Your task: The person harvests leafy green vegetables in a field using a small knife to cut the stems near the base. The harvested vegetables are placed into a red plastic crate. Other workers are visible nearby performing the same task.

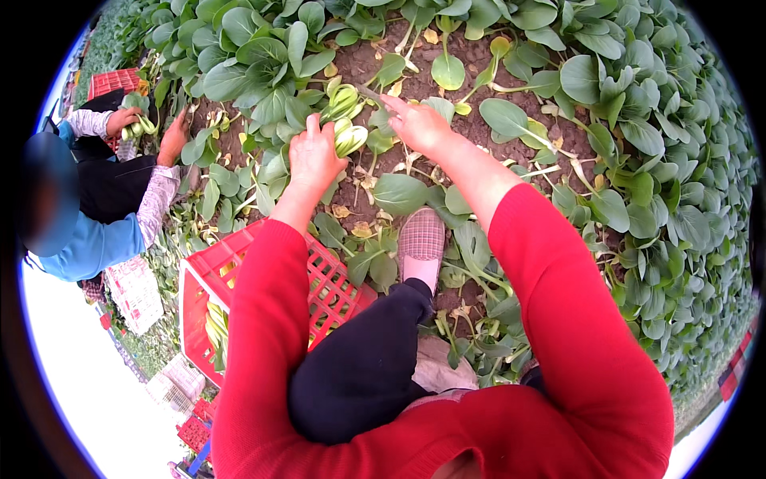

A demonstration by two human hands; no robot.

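My left hand [314,152] is closed around a head of bok choy [349,138], whose pale green base points right. Directly above it lies a second head of bok choy [342,100], touching or very near the first. My right hand [419,124] grips a knife [368,93]; its blade points up and left, towards the upper head's base. The knife's handle is hidden inside my fingers. Soil [359,197] with loose and yellowed leaves shows below both hands.
A red plastic crate [341,287] holding bok choy stands left of my leg. My shoe [422,235] is on the soil. Dense bok choy plants [646,132] grow above and right. At left a co-worker [102,233] holds greens near another red crate [114,82].
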